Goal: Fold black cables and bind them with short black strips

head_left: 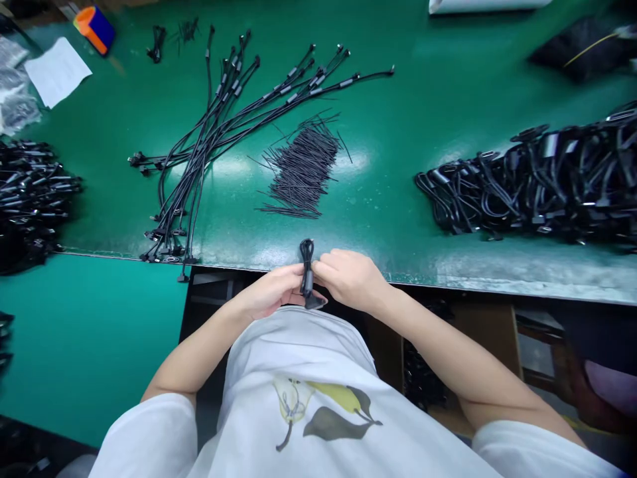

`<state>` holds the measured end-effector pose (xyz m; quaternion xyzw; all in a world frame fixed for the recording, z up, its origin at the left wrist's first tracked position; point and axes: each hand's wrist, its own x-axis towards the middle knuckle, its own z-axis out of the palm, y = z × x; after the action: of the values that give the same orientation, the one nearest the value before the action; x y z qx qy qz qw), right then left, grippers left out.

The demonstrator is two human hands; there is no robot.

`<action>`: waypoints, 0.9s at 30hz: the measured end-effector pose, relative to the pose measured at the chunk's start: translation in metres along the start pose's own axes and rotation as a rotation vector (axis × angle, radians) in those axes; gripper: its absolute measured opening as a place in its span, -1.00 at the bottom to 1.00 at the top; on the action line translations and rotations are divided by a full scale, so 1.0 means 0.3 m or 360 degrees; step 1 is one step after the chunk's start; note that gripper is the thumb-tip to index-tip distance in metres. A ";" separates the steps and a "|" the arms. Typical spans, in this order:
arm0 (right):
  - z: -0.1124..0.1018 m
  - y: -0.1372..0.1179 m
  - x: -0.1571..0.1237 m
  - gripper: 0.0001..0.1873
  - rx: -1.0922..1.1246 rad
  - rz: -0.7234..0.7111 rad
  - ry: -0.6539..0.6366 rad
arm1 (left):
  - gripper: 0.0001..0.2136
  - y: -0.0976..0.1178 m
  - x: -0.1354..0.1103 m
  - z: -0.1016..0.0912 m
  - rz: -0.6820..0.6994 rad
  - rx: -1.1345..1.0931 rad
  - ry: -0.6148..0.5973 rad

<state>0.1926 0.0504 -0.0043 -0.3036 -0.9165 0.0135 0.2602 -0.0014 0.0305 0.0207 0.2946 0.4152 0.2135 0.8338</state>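
Observation:
A folded black cable (pixel 307 265) is held upright at the table's front edge, with a grey sleeve and a flat connector at its lower end. My left hand (pixel 275 290) supports it from the left, fingers curled behind and under it. From the right, my right hand (pixel 348 277) pinches at the middle of the bundle; whether a tie is between those fingertips is too small to make out. Just beyond the hands lies a pile of short black ties (pixel 303 169). Several straight, unfolded black cables (pixel 209 136) lie crossed to its left.
Folded cables (pixel 537 179) are heaped along the right of the green table (pixel 388 146). Another cable heap (pixel 32 199) sits at the left edge. Toward the back left are a white paper (pixel 57 72), an orange-and-blue object (pixel 94 30) and a small coiled cable (pixel 156 44).

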 end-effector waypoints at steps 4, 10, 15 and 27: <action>-0.021 0.010 0.001 -0.69 0.0002 -0.0020 -0.0048 | -0.76 -0.006 -0.005 -0.002 0.0082 0.0218 0.0056; -0.021 -0.011 0.005 -0.84 -0.0041 0.0234 0.0347 | -0.78 -0.004 0.004 0.002 0.0182 0.0057 0.0118; -0.018 0.005 0.008 -0.77 -0.0248 -0.0166 0.0423 | -0.88 0.040 -0.015 0.006 -0.0041 -0.0127 -0.0039; 0.055 0.018 -0.042 -0.73 0.0039 -0.0238 -0.0004 | -0.79 0.021 -0.024 -0.088 0.0013 0.0374 0.0038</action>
<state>0.1961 0.0500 -0.0253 -0.2312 -0.9367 0.0055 0.2630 -0.0278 0.0392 0.0163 0.3894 0.4461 0.1704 0.7876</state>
